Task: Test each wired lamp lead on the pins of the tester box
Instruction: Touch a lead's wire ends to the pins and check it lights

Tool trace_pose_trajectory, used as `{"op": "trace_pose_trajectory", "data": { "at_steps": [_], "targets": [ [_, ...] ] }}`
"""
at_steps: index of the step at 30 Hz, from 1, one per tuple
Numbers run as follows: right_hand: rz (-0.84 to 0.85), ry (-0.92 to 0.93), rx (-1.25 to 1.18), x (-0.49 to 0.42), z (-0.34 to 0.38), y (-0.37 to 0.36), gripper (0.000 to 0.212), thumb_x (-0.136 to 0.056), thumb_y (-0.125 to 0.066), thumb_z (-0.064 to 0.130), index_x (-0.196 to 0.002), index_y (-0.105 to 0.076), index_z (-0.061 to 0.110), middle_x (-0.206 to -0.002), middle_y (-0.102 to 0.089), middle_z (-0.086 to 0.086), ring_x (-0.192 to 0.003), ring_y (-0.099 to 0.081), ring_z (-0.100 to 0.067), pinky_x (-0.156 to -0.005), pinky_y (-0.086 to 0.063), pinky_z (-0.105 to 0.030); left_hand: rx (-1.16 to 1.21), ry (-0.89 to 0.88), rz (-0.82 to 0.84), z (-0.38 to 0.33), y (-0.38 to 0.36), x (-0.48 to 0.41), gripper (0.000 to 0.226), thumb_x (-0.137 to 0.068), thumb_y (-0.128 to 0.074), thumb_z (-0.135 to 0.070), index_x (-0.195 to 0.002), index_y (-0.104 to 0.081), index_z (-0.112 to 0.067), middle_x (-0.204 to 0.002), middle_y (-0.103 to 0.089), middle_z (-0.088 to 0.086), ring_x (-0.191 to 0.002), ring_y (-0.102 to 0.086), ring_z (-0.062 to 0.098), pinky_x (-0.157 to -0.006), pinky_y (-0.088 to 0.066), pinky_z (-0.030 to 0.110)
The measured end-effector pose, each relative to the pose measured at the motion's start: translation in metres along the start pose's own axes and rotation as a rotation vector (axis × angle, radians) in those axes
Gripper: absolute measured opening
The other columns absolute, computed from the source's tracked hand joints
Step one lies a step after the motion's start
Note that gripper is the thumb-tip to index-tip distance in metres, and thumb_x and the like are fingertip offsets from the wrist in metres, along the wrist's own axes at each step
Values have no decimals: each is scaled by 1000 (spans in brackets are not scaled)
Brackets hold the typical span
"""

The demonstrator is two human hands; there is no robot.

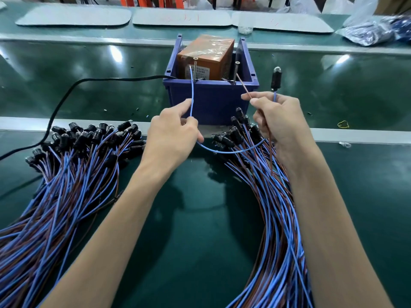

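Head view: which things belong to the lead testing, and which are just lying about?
In use: orange tester box in the blue plastic bin, its two metal pins, thin blue wire in the left hand, thin brown wire and black bulb lamp in the right hand, two piles of wired lamp leads.
Lying about: yellow rubber band, grey flat mats, clear plastic bags.

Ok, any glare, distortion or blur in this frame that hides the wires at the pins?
Head view: lights glare in patches on the glossy green belt, wide-angle bending curves its rails, soft arm shadows lie on the near bench top; the left hand pinching the blue wire, the right hand pinching the brown wire and both pins read sharp; wire bundles smear slightly toward the bottom corners.
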State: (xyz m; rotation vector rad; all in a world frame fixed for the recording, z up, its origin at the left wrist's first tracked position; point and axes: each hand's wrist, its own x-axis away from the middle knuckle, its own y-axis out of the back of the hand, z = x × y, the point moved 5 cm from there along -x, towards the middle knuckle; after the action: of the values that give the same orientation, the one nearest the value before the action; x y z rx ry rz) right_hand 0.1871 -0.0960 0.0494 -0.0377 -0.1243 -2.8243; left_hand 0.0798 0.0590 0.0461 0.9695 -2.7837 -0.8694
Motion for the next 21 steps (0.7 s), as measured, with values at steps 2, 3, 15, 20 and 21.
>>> {"op": "trace_pose_trajectory", "data": {
  "at_steps": [2,3,15,20,21],
  "targets": [
    [19,-4,12,0,-1,-1,24,-94,-50,9,-85,-69,18,-38,-37,12,-33,-26,-2,-36,-21,-12,-2,-1,3,0,0,1,48,-87,-44,-12,-128,-60,-32,-49,-62,-20,-51,-47,-9,-49,-34,7],
    [31,-4,15,0,-1,-2,24,-94,-49,9,-85,-69,18,-38,-36,12,-34,-25,-2,-36,-21,-13,-1,-2,3,0,0,1,48,-87,-45,-12,-127,-60,-33,-49,-61,-20,-51,-47,-9,-48,-34,6],
    [73,27,3,3,3,-4,23,-94,-50,7,-87,-70,15,-36,-29,15,-35,-19,-3,-36,-17,-15,-2,0,49,-6,1,5,42,-90,-47,-14,-124,-63,-35,-46,-60,-15,-48,-47,-5,-44,-31,6],
    [78,46,-8,3,5,-4,24,-92,-50,6,-84,-71,15,-37,-27,14,-36,-17,-4,-36,-16,-16,-15,-14,73,-10,-1,8,43,-90,-46,-14,-123,-63,-35,-46,-60,-14,-43,-45,-4,-41,-29,8],
    [78,47,-7,4,6,-4,25,-92,-50,6,-84,-71,16,-37,-27,14,-36,-17,-4,-36,-16,-16,-18,-13,76,-10,-1,8,44,-89,-46,-13,-124,-63,-34,-46,-60,-14,-43,-45,-5,-42,-30,7]
  ]
}}
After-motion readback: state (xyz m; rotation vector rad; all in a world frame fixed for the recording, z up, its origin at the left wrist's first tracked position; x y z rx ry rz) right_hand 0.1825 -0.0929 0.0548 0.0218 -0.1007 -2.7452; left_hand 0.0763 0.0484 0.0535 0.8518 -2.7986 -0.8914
